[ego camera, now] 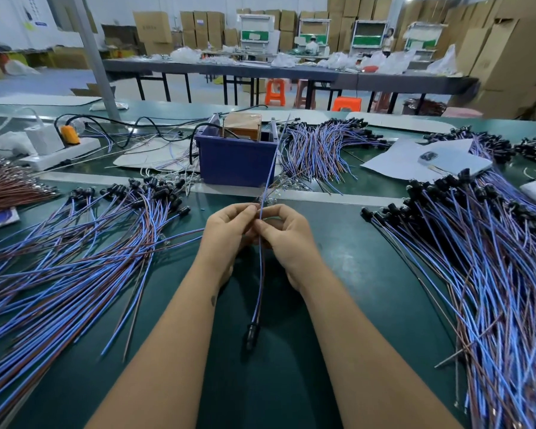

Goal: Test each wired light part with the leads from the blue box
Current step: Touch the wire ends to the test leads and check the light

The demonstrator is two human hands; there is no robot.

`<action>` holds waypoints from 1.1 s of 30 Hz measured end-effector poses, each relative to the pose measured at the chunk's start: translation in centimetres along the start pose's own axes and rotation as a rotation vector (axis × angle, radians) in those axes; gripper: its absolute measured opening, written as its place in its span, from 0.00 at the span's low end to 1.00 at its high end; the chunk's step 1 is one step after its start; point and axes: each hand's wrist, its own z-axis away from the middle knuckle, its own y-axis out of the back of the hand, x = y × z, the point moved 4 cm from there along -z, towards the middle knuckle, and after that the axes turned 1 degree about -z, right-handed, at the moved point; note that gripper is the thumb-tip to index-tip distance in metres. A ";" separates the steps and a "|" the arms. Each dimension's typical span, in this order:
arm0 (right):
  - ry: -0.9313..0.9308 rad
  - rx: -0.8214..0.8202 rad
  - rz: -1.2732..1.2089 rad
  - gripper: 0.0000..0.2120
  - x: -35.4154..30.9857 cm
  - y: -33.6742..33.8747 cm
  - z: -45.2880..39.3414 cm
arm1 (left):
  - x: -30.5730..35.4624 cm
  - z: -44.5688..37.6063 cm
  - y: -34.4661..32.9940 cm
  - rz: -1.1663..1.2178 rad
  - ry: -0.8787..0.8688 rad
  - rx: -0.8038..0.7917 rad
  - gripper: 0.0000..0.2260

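currently the green worktop (338, 258) carries 2 large spreads of blue and brown wired parts: 1 heap along the left edge (75, 252), 1 along the right edge (477, 258), each with black sockets at its far ends. a further bundle (316, 147) lies toward the far edge, right of the blue box (235, 162). the box sits at centre, toward the far edge, with a brown transformer-like block (243, 125) inside. a white power strip (59, 153) lies toward the far left corner.

both hands meet at the middle of the worktop, just near of the box. left hand (229, 230): fingers curled, pinching wire ends at the fingertips. right hand (285, 233): fingers curled, thumb and forefinger pinching at the same spot. exactly which strand each hand holds cannot be told.

1 wired light part (259, 283) is under test. its long axis runs near to far. its wire pair hangs from the pinch toward the near edge, between the forearms, ending in a black socket (251, 335) well below the grip. a thin lead (271, 162) rises from the pinch toward the right wall of the box.

judgement: contact is made at the fingertips, both hands equally close; whether the socket lights cannot be told.
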 end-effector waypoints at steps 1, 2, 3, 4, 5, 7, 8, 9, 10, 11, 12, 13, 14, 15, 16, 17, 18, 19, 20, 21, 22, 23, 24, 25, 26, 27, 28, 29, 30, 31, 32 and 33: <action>0.005 0.006 0.013 0.09 0.0 0.1 0.0 | 0.0 0.0 0.0 -0.012 0.000 -0.013 0.06; 0.010 0.015 0.022 0.10 0.0 0.2 -0.1 | 0.0 0.0 0.0 -0.011 0.007 -0.020 0.06; 0.018 0.027 0.031 0.10 0.0 0.3 -0.2 | 0.0 -0.1 0.0 -0.002 0.021 -0.023 0.06; 0.027 0.042 0.044 0.10 0.0 0.4 -0.2 | 0.0 -0.1 0.0 0.002 0.040 -0.028 0.07; 0.035 0.057 0.061 0.10 0.1 0.4 -0.3 | 0.0 -0.2 -0.1 -0.004 0.058 -0.037 0.07; 0.045 0.079 0.070 0.10 0.2 0.5 -0.5 | 0.0 -0.2 -0.2 -0.026 0.080 -0.054 0.08; 0.051 0.085 0.061 0.10 0.2 0.6 -0.5 | 0.0 -0.3 -0.3 -0.024 0.083 -0.060 0.08; 0.057 0.090 0.056 0.10 0.2 0.6 -0.5 | 0.0 -0.3 -0.3 -0.017 0.085 -0.062 0.08; 0.061 0.094 0.060 0.10 0.1 0.6 -0.6 | 0.0 -0.3 -0.4 -0.010 0.086 -0.063 0.08; 0.063 0.098 0.071 0.10 0.1 0.6 -0.6 | 0.0 -0.3 -0.4 -0.005 0.084 -0.060 0.07; 0.062 0.101 0.082 0.10 0.1 0.6 -0.6 | 0.1 -0.3 -0.4 0.000 0.077 -0.051 0.06; 0.061 0.106 0.089 0.10 0.1 0.5 -0.6 | 0.1 -0.2 -0.4 0.005 0.064 -0.029 0.06; 0.060 0.115 0.094 0.09 0.2 0.6 -0.6 | 0.2 -0.2 -0.3 0.008 0.043 0.007 0.05; 0.063 0.131 0.103 0.09 0.2 0.6 -0.6 | 0.3 -0.2 0.0 -0.005 0.013 0.057 0.05; 0.070 0.154 0.124 0.09 0.1 0.8 -0.6 | 0.4 -0.2 0.4 -0.042 -0.026 0.115 0.05; 0.077 0.180 0.154 0.08 0.0 1.1 -0.5 | 0.5 -0.3 0.8 -0.089 -0.064 0.171 0.06; 0.081 0.207 0.176 0.07 -0.1 1.3 -0.5 | 0.6 -0.3 1.2 -0.130 -0.096 0.219 0.06; 0.082 0.232 0.180 0.07 -0.2 1.5 -0.5 | 0.7 -0.3 1.6 -0.157 -0.118 0.257 0.06; 0.080 0.253 0.174 0.07 -0.2 1.7 -0.5 | 0.8 -0.4 1.8 -0.175 -0.135 0.287 0.06; 0.074 0.269 0.168 0.07 -0.2 1.9 -0.6 | 0.9 -0.4 2.0 -0.188 -0.153 0.314 0.06; 0.061 0.281 0.164 0.07 -0.1 1.9 -0.6 | 1.0 -0.3 2.2 -0.198 -0.174 0.344 0.07; 0.045 0.290 0.159 0.07 -0.1 2.0 -0.6 | 1.1 -0.3 2.4 -0.205 -0.195 0.375 0.07; 0.027 0.298 0.154 0.08 0.0 2.0 -0.6 | 1.2 -0.3 2.6 -0.211 -0.213 0.406 0.07; 0.008 0.304 0.153 0.09 0.1 2.0 -0.7 | 1.2 -0.3 2.7 -0.217 -0.223 0.430 0.06; -0.011 0.307 0.157 0.09 0.1 2.1 -0.7 | 1.2 -0.3 2.9 -0.222 -0.225 0.447 0.06; -0.025 0.310 0.162 0.10 0.2 2.1 -0.8 | 1.2 -0.4 2.9 -0.227 -0.221 0.454 0.06; -0.034 0.312 0.165 0.11 0.2 2.2 -0.8 | 1.2 -0.4 3.0 -0.232 -0.218 0.454 0.06; -0.038 0.317 0.165 0.11 0.3 2.2 -0.8 | 1.2 -0.5 2.9 -0.240 -0.217 0.450 0.06; -0.039 0.320 0.164 0.11 0.3 2.3 -0.8 | 1.2 -0.5 2.9 -0.250 -0.220 0.445 0.06; -0.038 0.321 0.163 0.11 0.3 2.2 -0.8 | 1.3 -0.5 2.8 -0.262 -0.225 0.439 0.06; -0.036 0.320 0.164 0.11 0.3 2.2 -0.7 | 1.3 -0.5 2.7 -0.272 -0.230 0.435 0.06; -0.035 0.320 0.167 0.11 0.3 2.2 -0.7 | 1.3 -0.6 2.7 -0.280 -0.232 0.430 0.06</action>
